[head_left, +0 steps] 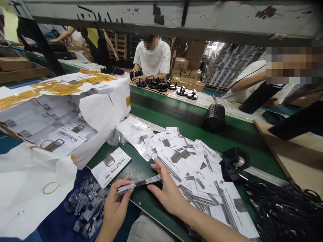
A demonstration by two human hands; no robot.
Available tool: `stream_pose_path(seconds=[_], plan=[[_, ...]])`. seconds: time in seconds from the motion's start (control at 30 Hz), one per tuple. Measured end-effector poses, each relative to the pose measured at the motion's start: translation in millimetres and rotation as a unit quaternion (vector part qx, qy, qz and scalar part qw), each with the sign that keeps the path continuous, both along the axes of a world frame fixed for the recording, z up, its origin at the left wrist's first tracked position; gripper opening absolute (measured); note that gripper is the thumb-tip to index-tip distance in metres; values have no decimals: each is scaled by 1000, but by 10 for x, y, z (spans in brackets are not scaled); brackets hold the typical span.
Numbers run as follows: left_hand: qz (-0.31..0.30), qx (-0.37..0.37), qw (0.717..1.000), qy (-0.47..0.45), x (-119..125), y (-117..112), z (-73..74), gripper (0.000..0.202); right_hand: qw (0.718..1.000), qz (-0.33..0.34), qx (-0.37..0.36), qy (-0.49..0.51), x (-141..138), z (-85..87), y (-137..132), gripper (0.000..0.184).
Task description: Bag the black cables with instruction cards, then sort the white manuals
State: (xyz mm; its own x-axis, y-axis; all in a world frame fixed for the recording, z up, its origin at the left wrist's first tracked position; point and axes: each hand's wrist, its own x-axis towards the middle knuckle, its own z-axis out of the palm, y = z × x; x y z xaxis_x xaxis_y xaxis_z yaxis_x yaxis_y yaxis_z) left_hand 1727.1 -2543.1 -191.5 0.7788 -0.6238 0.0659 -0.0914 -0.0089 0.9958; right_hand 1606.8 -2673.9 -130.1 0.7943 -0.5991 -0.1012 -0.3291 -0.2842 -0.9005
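Between my two hands is a thin folded user manual [142, 183], seen nearly edge-on. My left hand [117, 203] pinches its left end with thumb and fingers. Around the right end is my right hand [168, 190], thumb below and fingers above; the exact contact is partly hidden. Beside and behind my right hand lies a loose heap of printed user manuals [186, 161]. A single Thunder Trail Pro leaflet [111, 167] rests flat beyond my left hand. Below it are many small clear bags [89, 205] with dark parts inside.
An open carton [106, 134] of manuals stands left, with torn white paper [32, 188] and a rubber band [50, 188]. Black cables [285, 208] pile up at right. A perforated black cylinder [214, 116] sits on the green belt [164, 109]. Co-workers [152, 57] are across; a beam [171, 15] runs overhead.
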Motion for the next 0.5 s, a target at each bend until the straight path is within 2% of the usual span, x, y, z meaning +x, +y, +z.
stream_pose_path(seconds=[0.1,0.2,0.3,0.4,0.5], plan=[[29,-41,998,-25,-129,-3,-16,20,999,17,31,-20,3,-51,84,66],[43,-59,997,-40,-156,22,19,11,998,54,-5,-37,25,-7,38,36],[79,-25,996,-37,-95,69,67,14,996,83,-37,-1,73,96,-76,8],[117,20,993,-17,43,109,146,21,995,90,-39,2,221,177,-148,5],[160,46,986,1,235,123,234,29,996,89,0,-13,544,161,-124,14]])
